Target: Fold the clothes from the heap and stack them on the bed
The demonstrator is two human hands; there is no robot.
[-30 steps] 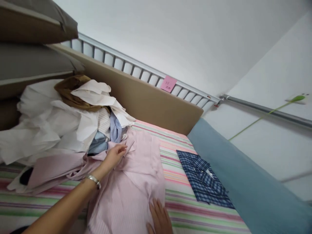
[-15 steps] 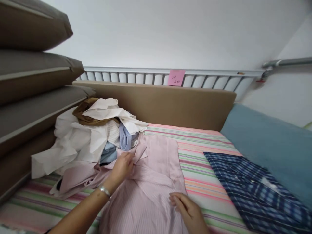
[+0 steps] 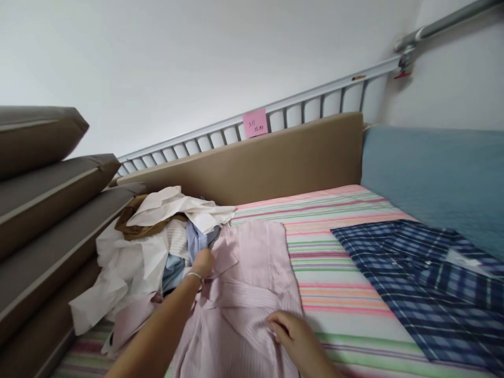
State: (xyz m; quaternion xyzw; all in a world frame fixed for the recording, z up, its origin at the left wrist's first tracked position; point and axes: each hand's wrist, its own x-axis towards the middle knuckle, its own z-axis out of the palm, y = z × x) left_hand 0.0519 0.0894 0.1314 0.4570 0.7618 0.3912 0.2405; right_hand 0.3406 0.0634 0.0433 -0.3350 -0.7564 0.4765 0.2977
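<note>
A pink striped shirt lies spread on the striped bed sheet, partly folded and wrinkled around its middle. My left hand, with a silver bracelet at the wrist, is closed on the shirt's left side, by a folded flap. At the shirt's right edge, my right hand has its fingers curled, pinching the fabric. Part of a pink sleeve shows left of my forearm, which hides some of the cloth.
Left of the shirt is a heap of white, brown and blue clothes, beside stacked grey-brown cushions. A folded navy plaid shirt lies at right on the striped sheet. Behind stand a tan board and a white radiator.
The view has tilted and shifted. My left hand has moved the pink sleeve inward from the left, so less of it lies out there. My right hand stays at the shirt's right edge.
</note>
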